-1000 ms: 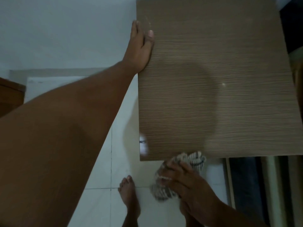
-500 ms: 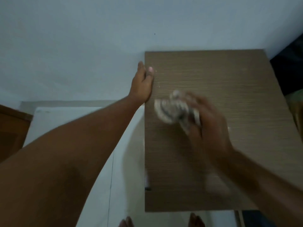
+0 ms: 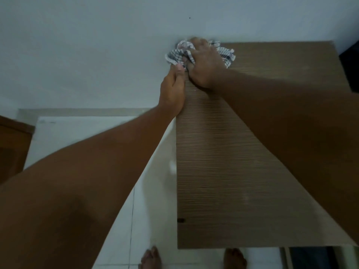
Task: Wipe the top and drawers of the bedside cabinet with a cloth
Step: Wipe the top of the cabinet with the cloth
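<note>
Brown cabinet top [image 3: 223, 181], pale wall [image 3: 87, 55]

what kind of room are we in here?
Probably a room in a home, likely a bedroom: wood-grain cabinet top against a plain wall, pale tiled floor, bare feet at the cabinet's front.

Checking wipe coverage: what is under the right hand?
A crumpled grey-and-white checked cloth, on the brown wood-grain cabinet top's far left corner. The surface beneath the cloth is hidden.
</note>
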A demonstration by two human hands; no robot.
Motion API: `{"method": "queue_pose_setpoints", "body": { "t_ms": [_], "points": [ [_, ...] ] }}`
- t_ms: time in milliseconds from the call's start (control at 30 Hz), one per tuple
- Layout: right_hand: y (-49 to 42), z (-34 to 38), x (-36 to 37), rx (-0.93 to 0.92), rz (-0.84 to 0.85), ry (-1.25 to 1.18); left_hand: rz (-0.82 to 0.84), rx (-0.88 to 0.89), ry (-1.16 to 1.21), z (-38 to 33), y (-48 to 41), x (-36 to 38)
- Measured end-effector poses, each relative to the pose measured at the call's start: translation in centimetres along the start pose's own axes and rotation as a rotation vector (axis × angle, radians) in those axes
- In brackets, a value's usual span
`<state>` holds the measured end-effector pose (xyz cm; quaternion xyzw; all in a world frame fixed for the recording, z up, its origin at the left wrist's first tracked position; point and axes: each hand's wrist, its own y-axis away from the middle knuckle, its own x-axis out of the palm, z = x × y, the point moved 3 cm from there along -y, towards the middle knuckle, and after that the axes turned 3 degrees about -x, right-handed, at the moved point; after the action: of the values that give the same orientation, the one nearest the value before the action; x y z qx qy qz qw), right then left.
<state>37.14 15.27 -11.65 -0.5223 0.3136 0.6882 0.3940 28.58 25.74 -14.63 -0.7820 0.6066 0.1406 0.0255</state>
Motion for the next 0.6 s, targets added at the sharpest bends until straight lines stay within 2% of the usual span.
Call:
{"method": "queue_pose_setpoints", "body": {
  "t_ms": [267,467,600],
  "points": [
    [4.5,1.1,0.1,-0.135,0.033,0.013,-0.051,0.003,0.085,0.3,-0.1,-0.3],
    [11.4,3.1,0.8,-0.207,0.034,0.015,-0.118,-0.008,0.038,-0.4,1.4,-0.6],
    [16.3,4.8,1.9,-0.202,0.007,-0.022,-0.069,0.057,0.004,-0.2,3.6,-1.0]
  ]
}}
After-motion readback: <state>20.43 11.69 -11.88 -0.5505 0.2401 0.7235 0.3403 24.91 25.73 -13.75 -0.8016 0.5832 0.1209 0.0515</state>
